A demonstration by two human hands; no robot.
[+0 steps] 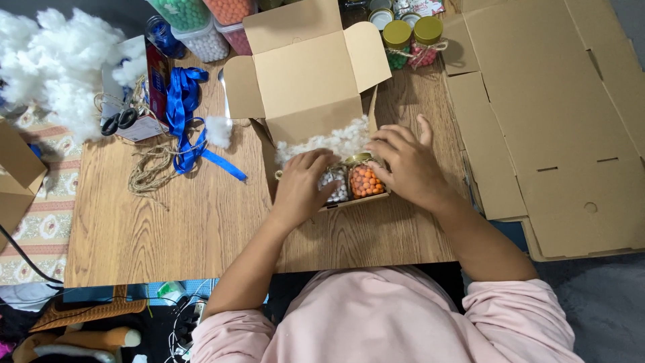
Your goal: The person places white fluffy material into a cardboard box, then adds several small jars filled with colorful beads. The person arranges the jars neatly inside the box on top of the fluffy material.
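Note:
An open cardboard box (306,74) sits on the wooden table (168,222), with white stuffing (336,142) inside. Two small gold-lidded jars lie in it side by side: one of white beads (336,186) and one of orange beads (366,180). My left hand (302,185) rests on the white-bead jar, fingers curled over it. My right hand (406,165) covers the right side of the orange-bead jar, fingers spread across the box's edge.
Blue ribbon (185,111), twine (151,168), scissors (117,122) and a heap of white stuffing (60,60) lie at left. Bead tubs (205,17) and two tied jars (411,42) stand at the back. Flat cardboard blanks (551,114) cover the right.

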